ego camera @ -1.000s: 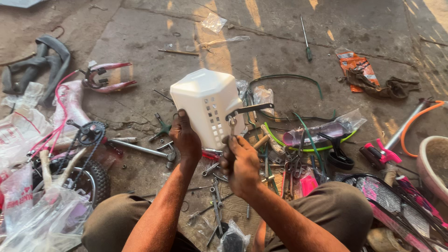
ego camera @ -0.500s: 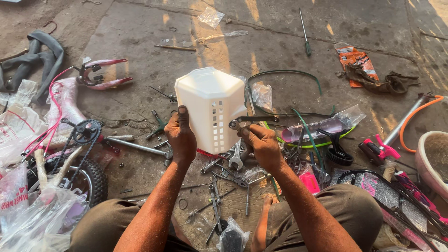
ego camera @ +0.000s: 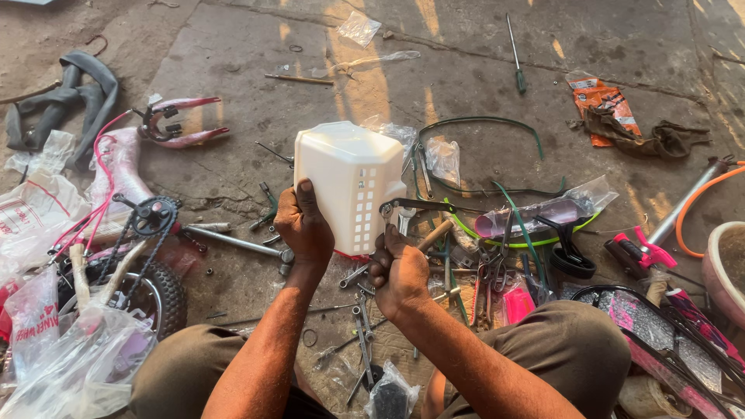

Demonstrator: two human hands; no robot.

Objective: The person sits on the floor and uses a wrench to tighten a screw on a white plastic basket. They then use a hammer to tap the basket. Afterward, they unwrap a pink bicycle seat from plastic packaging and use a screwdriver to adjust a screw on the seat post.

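On the concrete floor (ego camera: 233, 46), an orange packet (ego camera: 601, 105) lies beyond the white basket (ego camera: 349, 182).

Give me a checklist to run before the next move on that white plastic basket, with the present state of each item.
1. Left hand grips the white basket at its lower left edge: ok.
2. Right hand holds a wrench against the basket's right side: ok.
3. Wrench seated on a nut or bolt: cannot tell, too small.
4. Spare wrenches within reach on the ground: ok.
5. Ground around the work uncluttered: not ok, loose tools, cable and plastic bags lie about.
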